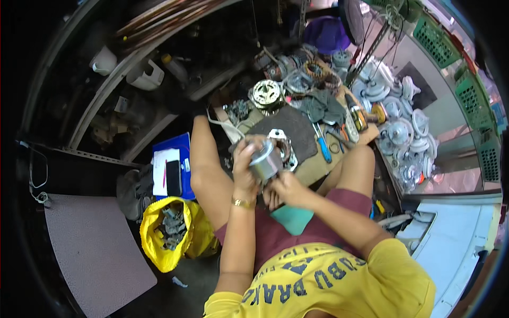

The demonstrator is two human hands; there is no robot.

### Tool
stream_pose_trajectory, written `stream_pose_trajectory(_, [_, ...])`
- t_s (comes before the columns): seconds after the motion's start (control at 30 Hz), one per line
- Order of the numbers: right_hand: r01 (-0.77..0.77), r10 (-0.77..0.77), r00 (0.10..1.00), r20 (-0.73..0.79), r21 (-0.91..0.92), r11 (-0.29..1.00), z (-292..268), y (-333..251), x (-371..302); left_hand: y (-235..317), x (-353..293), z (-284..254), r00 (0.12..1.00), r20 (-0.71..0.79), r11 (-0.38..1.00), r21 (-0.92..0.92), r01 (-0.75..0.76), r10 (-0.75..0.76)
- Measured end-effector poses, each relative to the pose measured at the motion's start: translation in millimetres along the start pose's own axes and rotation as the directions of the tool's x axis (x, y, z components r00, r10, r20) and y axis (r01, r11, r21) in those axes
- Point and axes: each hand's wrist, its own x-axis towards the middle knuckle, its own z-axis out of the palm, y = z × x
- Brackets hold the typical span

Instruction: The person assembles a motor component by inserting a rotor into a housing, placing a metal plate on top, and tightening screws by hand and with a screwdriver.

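Note:
My left hand [245,163], a gold watch on its wrist, is wrapped round a silver cylindrical motor part [266,161] held above my lap. Just below that part, my right hand [284,189] is closed, its fingers bent; what they grip is hidden. A silver metal end bracket [279,139] lies beyond the part, on a dark grey mat [297,130]. Behind the mat sits a round motor end cover [266,93] with slots. A teal piece [293,219] rests on my lap.
A blue screwdriver [323,151] and other hand tools lie at the bench's right. Silver motor parts [398,132] are heaped farther right. At left stand a yellow bag [199,225] of metal pieces and a blue folder [184,151] with paper and a phone [173,178].

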Motion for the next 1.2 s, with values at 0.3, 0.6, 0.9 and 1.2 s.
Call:
stream_pose_trajectory(0.3, [-0.054, 0.048, 0.996, 0.081, 0.076, 0.996, 7.9, -18.1, -12.5, 1.8, -3.5, 2.8, 0.995, 0.095, 0.969, -0.246, 0.02, 0.004])
stream_pose_trajectory(0.6, [-0.157, 0.051, 0.948, 0.313, 0.325, 0.932, 8.5, -28.4, -22.0, -3.9, -10.9, 12.4, 0.974, 0.203, 0.838, -0.544, 0.028, 0.098])
stream_pose_trajectory(0.9, [-0.03, -0.003, 0.975, 0.22, 0.146, 0.989, 22.4, -24.0, -24.8, 0.3, -7.5, 8.4, 0.84, 0.467, 0.785, -0.614, 0.082, 0.277])
stream_pose_trajectory(1.2, [-0.098, 0.058, 0.982, 0.181, 0.218, 0.971, 27.0, -30.0, -25.5, 16.0, -17.1, 15.0, 0.936, 0.329, 0.829, -0.553, 0.08, 0.129])
